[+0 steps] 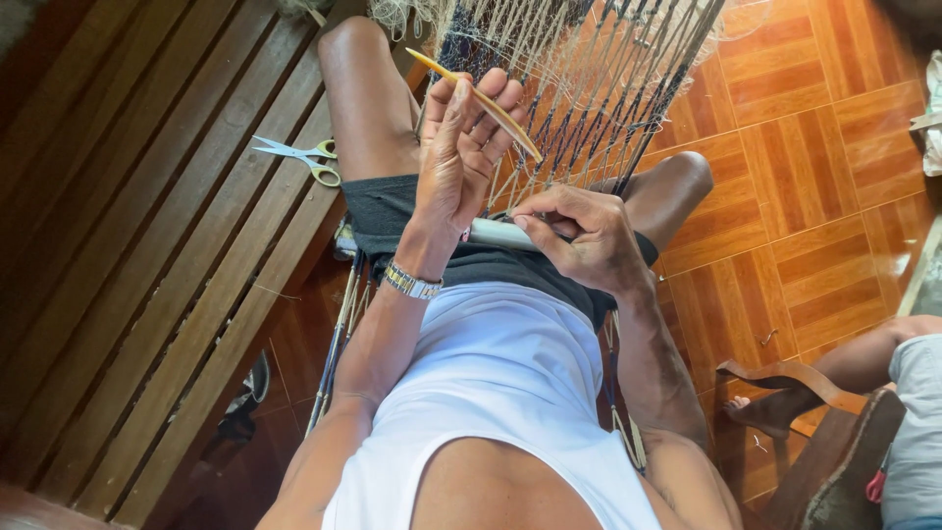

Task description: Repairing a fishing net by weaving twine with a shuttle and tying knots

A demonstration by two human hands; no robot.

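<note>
My left hand (459, 157), with a metal watch on its wrist, is raised over my lap and pinches a slim yellow netting needle (493, 108) between thumb and fingers. A mesh of pale and dark cords (589, 79) stretches away from my knees. My right hand (587, 236) rests at the mesh's near edge and grips a short whitish rod (494, 234) that lies across my lap, just under the left hand. Cords run from the mesh down to the rod.
Scissors with pale green handles (306, 160) lie on the slatted wooden bench (147, 245) left of my thigh. An orange tiled floor (814, 196) is on the right. Another person's leg and foot (775, 407) and a wooden chair arm (785, 375) are at lower right.
</note>
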